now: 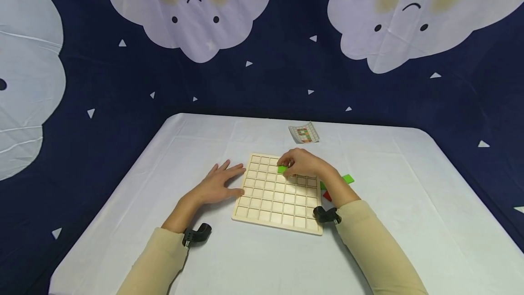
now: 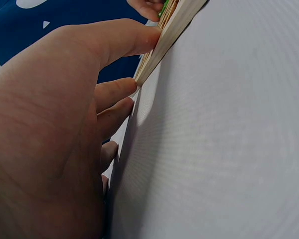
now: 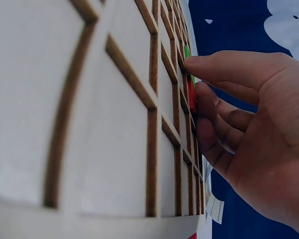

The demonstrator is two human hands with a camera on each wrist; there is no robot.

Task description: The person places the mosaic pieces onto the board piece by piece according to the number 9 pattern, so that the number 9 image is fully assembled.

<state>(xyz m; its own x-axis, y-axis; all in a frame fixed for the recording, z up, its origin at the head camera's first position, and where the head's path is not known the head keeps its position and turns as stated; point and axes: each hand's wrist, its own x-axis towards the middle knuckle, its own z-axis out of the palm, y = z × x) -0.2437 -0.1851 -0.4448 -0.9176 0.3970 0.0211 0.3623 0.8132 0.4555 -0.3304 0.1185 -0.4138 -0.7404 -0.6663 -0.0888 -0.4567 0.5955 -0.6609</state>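
Note:
A pale wooden board (image 1: 266,205) divided into square cells lies on the white table. My right hand (image 1: 302,163) reaches over its upper right part, thumb and fingertips pinching a green tile (image 1: 282,169) at the cells. Under those same fingertips, in the right wrist view, a red tile (image 3: 192,94) shows beside the green one; the hand hides it from the head view. My left hand (image 1: 215,185) lies with spread fingers along the board's left side. Its thumb and fingertips touch the board's edge (image 2: 173,37) in the left wrist view.
Right of the board, partly behind the right forearm, lie loose tiles: a green one (image 1: 348,179), another green one (image 1: 323,185) and a red one (image 1: 327,196). A card with a coloured grid pattern (image 1: 304,134) lies beyond the board. A dark cloud-print cloth (image 1: 278,81) hangs behind the table.

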